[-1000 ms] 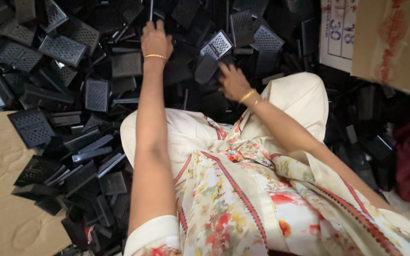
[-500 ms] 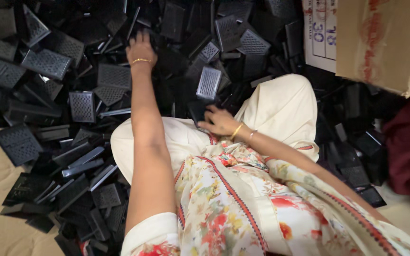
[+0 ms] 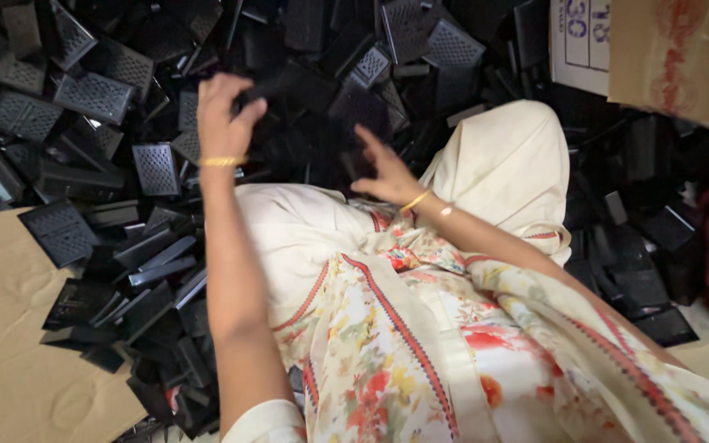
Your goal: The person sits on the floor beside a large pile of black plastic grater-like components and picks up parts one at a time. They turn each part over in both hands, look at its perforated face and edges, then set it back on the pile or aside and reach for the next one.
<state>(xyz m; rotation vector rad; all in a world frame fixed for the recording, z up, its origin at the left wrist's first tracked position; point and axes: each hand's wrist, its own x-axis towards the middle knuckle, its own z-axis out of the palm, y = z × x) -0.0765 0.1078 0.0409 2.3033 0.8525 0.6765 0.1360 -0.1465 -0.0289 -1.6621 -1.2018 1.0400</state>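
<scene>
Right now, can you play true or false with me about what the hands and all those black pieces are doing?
1. The left hand holds a black piece in its fingers. True.
2. The right hand rests flat on the brown cardboard sheet. False: it is up by the pile of black grated parts, near the cream-clothed knee.
3. Both wrists wear a gold bangle. True.
4. The pile is made of red balls. False: it is black, flat, grid-patterned pieces.
5. A cardboard box stands at the upper right. True.
</scene>
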